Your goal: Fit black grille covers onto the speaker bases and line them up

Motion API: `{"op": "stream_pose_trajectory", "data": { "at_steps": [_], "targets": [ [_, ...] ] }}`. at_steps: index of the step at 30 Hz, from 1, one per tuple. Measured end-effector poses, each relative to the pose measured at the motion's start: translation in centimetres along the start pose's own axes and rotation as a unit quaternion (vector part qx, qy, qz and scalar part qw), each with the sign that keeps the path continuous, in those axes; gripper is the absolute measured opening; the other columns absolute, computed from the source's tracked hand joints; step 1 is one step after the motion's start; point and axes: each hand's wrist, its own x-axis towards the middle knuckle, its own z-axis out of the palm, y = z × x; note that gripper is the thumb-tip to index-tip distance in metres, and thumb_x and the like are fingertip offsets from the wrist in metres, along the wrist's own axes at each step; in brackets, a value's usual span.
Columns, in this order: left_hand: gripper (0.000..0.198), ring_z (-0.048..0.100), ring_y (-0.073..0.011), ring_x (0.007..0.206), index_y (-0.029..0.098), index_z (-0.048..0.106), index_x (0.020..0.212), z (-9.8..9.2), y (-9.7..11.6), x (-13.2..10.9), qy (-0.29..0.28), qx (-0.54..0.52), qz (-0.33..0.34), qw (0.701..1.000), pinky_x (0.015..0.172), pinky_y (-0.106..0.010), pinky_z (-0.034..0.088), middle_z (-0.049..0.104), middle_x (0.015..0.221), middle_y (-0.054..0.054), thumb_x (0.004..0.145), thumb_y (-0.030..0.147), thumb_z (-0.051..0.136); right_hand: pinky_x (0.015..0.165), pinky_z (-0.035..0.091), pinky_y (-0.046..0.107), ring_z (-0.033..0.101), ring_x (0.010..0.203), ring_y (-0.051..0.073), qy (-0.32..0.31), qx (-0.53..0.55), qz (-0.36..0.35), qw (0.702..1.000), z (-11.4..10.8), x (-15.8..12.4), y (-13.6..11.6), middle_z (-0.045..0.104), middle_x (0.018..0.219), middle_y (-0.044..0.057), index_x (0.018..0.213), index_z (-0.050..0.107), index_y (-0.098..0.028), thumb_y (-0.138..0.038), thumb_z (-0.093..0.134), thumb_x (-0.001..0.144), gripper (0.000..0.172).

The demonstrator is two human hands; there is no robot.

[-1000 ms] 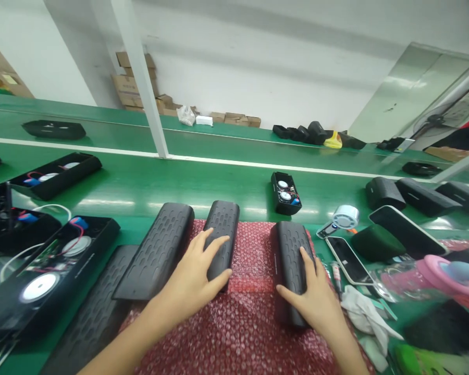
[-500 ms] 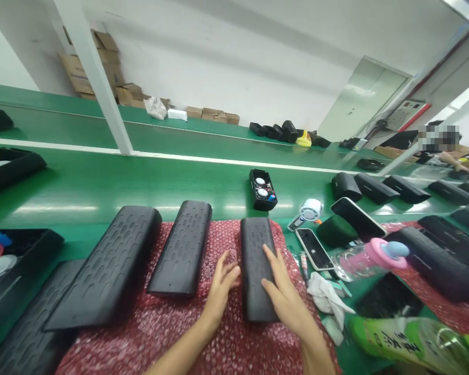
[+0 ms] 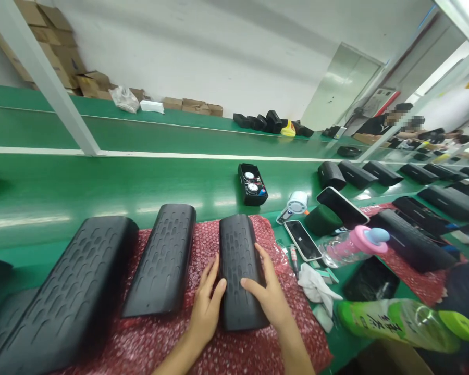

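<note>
A black speaker housing point(image 3: 240, 260) with rows of raised oval dimples lies on red bubble wrap point(image 3: 140, 344). Against its left side rests my left hand point(image 3: 207, 302), fingers along the edge and thumb near the top face. My right hand point(image 3: 268, 289) grips the right side, its thumb pressed on the top face and its fingers round the edge. To the left are a second, similar housing point(image 3: 162, 260) and a larger one point(image 3: 78, 281) at the bubble wrap's left edge. The undersides of all three are hidden.
An open speaker box point(image 3: 252, 185) with two round drivers sits on the green bench point(image 3: 113, 182). On the right are phones point(image 3: 303, 239), a small fan point(image 3: 297, 202), a pink-topped bottle point(image 3: 361, 246), a green bottle point(image 3: 398, 323) and crumpled tissue point(image 3: 316, 284). People work far right.
My left hand has moved in against the housing's left side, and my right hand's fingers have shifted from the top to the right edge. The camera view has turned rightward.
</note>
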Motion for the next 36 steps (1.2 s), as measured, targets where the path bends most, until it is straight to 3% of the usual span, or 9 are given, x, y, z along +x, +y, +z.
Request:
{"op": "stream_pose_trajectory", "data": {
  "at_steps": [3, 6, 10, 13, 17, 22, 24, 30, 36],
  "targets": [
    [0.051, 0.016, -0.0149, 0.143, 0.033, 0.038, 0.142, -0.2, -0.2, -0.1, 0.004, 0.029, 0.048, 0.998, 0.12, -0.036, 0.006, 0.031, 0.151, 0.004, 0.093, 0.044, 0.047, 0.119, 0.012, 0.044, 0.016, 0.142, 0.021, -0.016, -0.008, 0.017, 1.0, 0.0, 0.0, -0.4, 0.018, 0.153, 0.007, 0.144, 0.026, -0.02, -0.038, 0.059, 0.073, 0.08],
    [0.042, 0.024, -0.0156, 0.14, 0.041, 0.041, 0.138, -0.7, -0.2, -0.1, 0.01, 0.016, 0.084, 0.996, 0.119, -0.038, 0.011, 0.031, 0.151, 0.007, 0.096, 0.04, 0.039, 0.118, 0.014, 0.045, 0.014, 0.143, 0.022, -0.016, -0.096, 0.007, 0.995, 1.2, -0.4, -1.7, 0.015, 0.153, 0.005, 0.144, 0.03, -0.025, -0.039, 0.06, 0.074, 0.077],
    [0.045, 0.023, -0.0207, 0.141, 0.04, 0.041, 0.138, -1.3, -0.2, 0.2, 0.008, -0.004, 0.096, 0.995, 0.119, -0.042, 0.009, 0.032, 0.15, 0.005, 0.094, 0.045, 0.041, 0.114, 0.024, 0.049, 0.023, 0.139, 0.028, 0.006, -0.2, -0.012, 0.98, 3.1, -1.0, -3.3, 0.021, 0.15, 0.006, 0.141, 0.037, -0.028, -0.036, 0.067, 0.07, 0.077],
    [0.052, 0.019, -0.023, 0.142, 0.035, 0.037, 0.142, -1.5, -0.1, 0.3, -0.003, -0.047, 0.092, 0.995, 0.119, -0.042, 0.009, 0.029, 0.152, 0.003, 0.091, 0.044, 0.046, 0.113, 0.027, 0.051, 0.024, 0.138, 0.03, 0.013, -0.229, -0.03, 0.973, 3.8, -1.2, -3.5, 0.02, 0.151, 0.006, 0.142, 0.037, -0.028, -0.037, 0.06, 0.079, 0.068],
    [0.058, 0.019, -0.0236, 0.142, 0.032, 0.035, 0.143, -1.5, 0.2, 0.3, -0.018, -0.103, 0.085, 0.991, 0.119, -0.04, 0.012, 0.026, 0.153, 0.001, 0.088, 0.044, 0.05, 0.114, 0.024, 0.052, 0.022, 0.14, 0.027, 0.016, -0.235, -0.066, 0.97, 4.1, -1.4, -2.9, 0.017, 0.154, 0.005, 0.144, 0.034, -0.028, -0.033, 0.039, 0.093, 0.052],
    [0.06, 0.022, -0.0129, 0.141, 0.036, 0.035, 0.142, -1.6, 0.6, 0.2, -0.003, -0.113, 0.086, 0.99, 0.113, -0.019, 0.023, 0.027, 0.152, 0.008, 0.086, 0.038, 0.057, 0.115, 0.024, 0.052, 0.022, 0.14, 0.026, 0.021, -0.237, -0.079, 0.968, 4.5, -1.7, -2.7, 0.018, 0.154, 0.003, 0.143, 0.036, -0.028, -0.025, 0.035, 0.093, 0.05],
    [0.06, 0.025, -0.012, 0.14, 0.035, 0.034, 0.142, -1.6, 0.7, 0.3, -0.001, -0.118, 0.083, 0.99, 0.11, -0.015, 0.026, 0.027, 0.152, 0.008, 0.086, 0.037, 0.056, 0.114, 0.025, 0.053, 0.022, 0.139, 0.027, 0.022, -0.241, -0.078, 0.967, 4.7, -1.7, -2.9, 0.019, 0.154, 0.004, 0.143, 0.037, -0.027, -0.025, 0.037, 0.092, 0.051],
    [0.06, 0.028, -0.0141, 0.139, 0.031, 0.037, 0.142, -1.6, 0.9, 0.5, 0.004, -0.118, 0.077, 0.99, 0.109, -0.016, 0.029, 0.03, 0.151, 0.005, 0.085, 0.038, 0.056, 0.113, 0.026, 0.053, 0.023, 0.139, 0.028, 0.021, -0.23, -0.075, 0.97, 4.8, -1.7, -3.0, 0.02, 0.154, 0.004, 0.142, 0.038, -0.027, -0.026, 0.039, 0.091, 0.051],
    [0.063, 0.03, -0.0183, 0.138, 0.029, 0.038, 0.141, -1.7, 1.0, 0.3, 0.011, -0.129, 0.067, 0.989, 0.111, -0.023, 0.028, 0.031, 0.151, 0.002, 0.083, 0.039, 0.058, 0.116, 0.023, 0.049, 0.025, 0.139, 0.024, 0.054, -0.153, -0.089, 0.983, 4.7, -1.6, -2.3, 0.029, 0.151, 0.006, 0.145, 0.028, -0.023, -0.028, 0.047, 0.088, 0.06]
  ]
}}
